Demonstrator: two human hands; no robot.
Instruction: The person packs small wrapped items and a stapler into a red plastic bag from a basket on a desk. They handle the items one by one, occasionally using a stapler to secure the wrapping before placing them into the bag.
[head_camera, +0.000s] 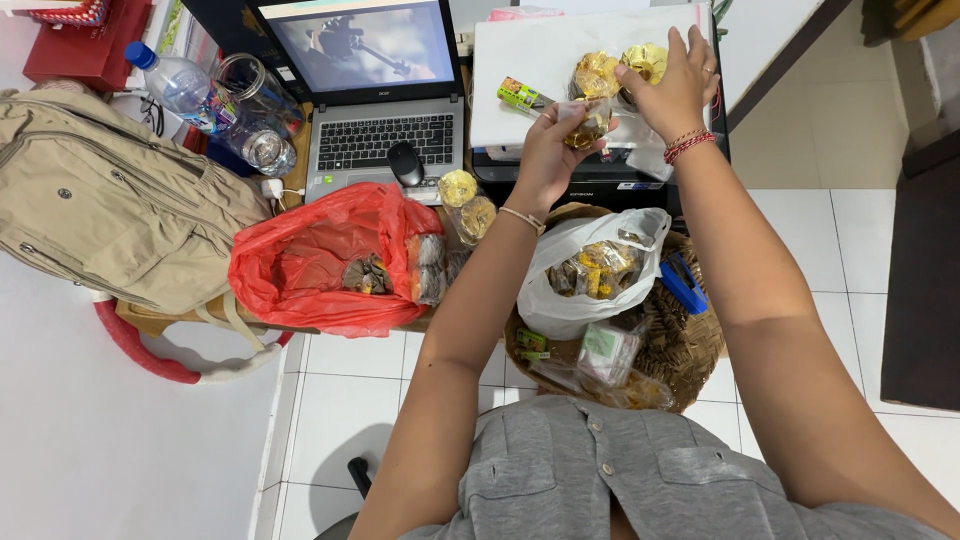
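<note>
Fingers (560, 115) of the left hand (548, 150) pinch a small clear packet (588, 128) above the white board (530, 60); the right hand (675, 85), fingers spread, touches gold packets (620, 68) just beyond, nearer them.

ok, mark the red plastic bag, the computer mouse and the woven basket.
red plastic bag (300, 262), head view, on its crumpled inner side
computer mouse (405, 162), head view, middle of its top
woven basket (690, 345), head view, bare right rim

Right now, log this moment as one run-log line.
left hand: holds small clear packet | right hand: on gold packets on white board | woven basket: on lap
</note>
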